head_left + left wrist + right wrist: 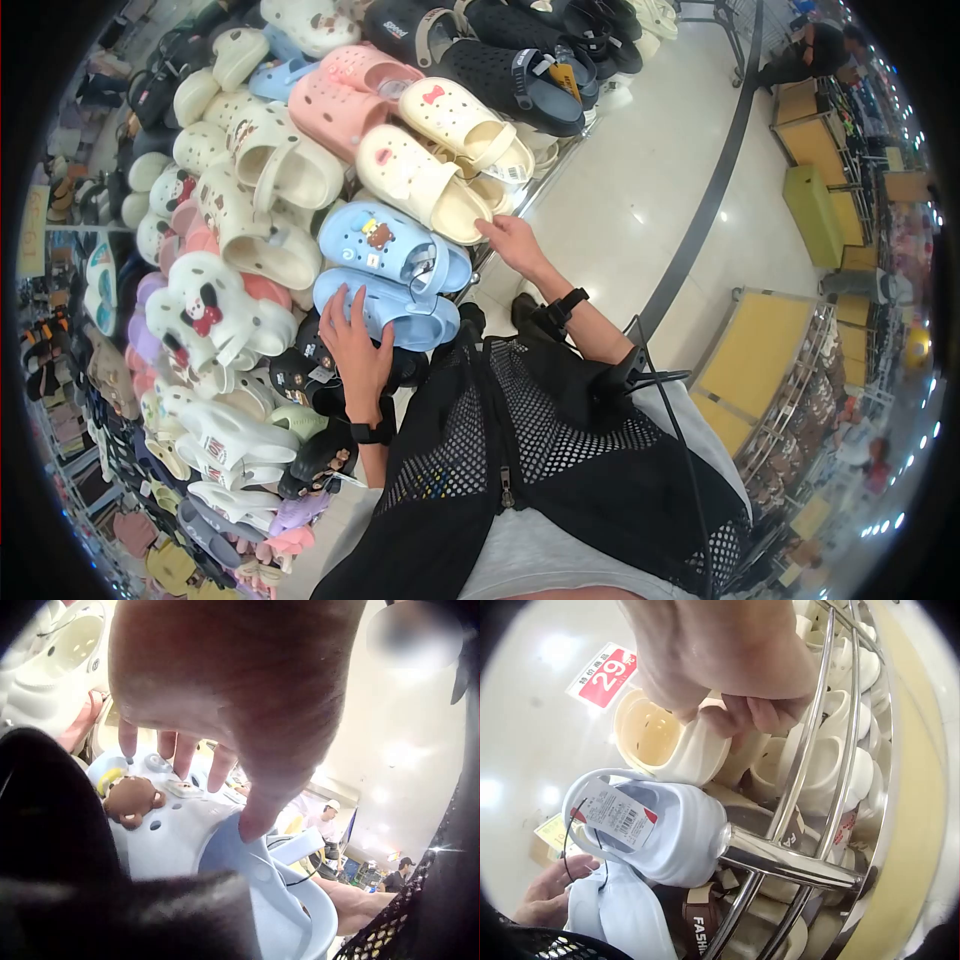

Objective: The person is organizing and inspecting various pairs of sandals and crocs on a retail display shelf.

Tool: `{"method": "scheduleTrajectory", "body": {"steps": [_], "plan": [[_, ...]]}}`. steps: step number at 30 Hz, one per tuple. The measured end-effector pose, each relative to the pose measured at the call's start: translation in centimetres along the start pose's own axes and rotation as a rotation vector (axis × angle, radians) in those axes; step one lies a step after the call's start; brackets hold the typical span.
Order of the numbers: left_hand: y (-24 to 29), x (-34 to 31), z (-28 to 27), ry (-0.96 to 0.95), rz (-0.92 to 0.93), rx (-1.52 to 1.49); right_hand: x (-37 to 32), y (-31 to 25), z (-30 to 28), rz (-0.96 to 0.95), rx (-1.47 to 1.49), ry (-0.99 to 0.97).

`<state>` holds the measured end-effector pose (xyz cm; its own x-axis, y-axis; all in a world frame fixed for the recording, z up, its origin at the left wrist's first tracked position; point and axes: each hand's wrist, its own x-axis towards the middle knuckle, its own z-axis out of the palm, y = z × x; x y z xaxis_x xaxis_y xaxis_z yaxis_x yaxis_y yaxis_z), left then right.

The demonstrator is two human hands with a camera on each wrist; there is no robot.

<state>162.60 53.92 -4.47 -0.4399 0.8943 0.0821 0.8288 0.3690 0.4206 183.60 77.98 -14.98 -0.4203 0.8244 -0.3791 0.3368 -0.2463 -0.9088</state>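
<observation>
My left hand [357, 352] rests with spread fingers on the lower light-blue clog [425, 318] at the near edge of the shoe display. Beside it lies its mate, a light-blue clog [350, 235] with cartoon charms. A brown bear charm [131, 801] shows below the fingers in the left wrist view. My right hand [512, 247] pinches the heel end of a cream clog [405, 175], its fingers curled at the heel in the right wrist view. Beyond that clog lies another cream clog [450, 112] with a pink bow. A white price tag [622, 816] hangs at a blue clog's heel.
Metal rails [780, 859] edge the display, with more clogs behind them. Pink clogs [345, 105], white clogs [220, 300] and black clogs [500, 80] crowd around. A red 29 price sign [607, 677] stands above. Across the aisle are yellow-panelled racks [765, 345] and a person [815, 50].
</observation>
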Motion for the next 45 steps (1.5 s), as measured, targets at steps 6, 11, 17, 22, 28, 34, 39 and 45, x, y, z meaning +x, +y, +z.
{"method": "scheduleTrajectory", "body": {"steps": [6,11,17,22,28,34,39,45], "plan": [[2.9,1.0,-1.1,0.030,-0.019,-0.091,0.8,-0.1,-2.0,-0.029,-0.072,-0.272],[6.6,3.4,0.4,0.185,-0.033,-0.008,0.8,-1.1,-6.5,-0.091,-0.143,-0.450],[15.1,8.2,4.5,0.337,0.143,-0.080,1.7,0.7,-15.5,-0.129,-0.176,-0.435],[22.7,12.6,11.2,0.098,0.049,-0.415,2.1,3.1,-23.8,-0.071,-0.173,-0.295],[27.4,15.9,18.0,-0.364,-0.053,-0.130,1.7,4.7,-29.7,-0.031,-0.129,-0.181],[29.1,19.0,17.0,-0.026,0.282,-0.039,3.2,5.4,-32.3,0.007,-0.034,-0.126],[32.2,22.5,17.5,-0.011,0.368,-0.189,6.7,4.1,-34.1,0.001,0.013,-0.100],[35.3,28.6,19.2,0.052,0.402,-0.243,13.4,-1.3,-37.6,-0.120,0.050,-0.070]]}}
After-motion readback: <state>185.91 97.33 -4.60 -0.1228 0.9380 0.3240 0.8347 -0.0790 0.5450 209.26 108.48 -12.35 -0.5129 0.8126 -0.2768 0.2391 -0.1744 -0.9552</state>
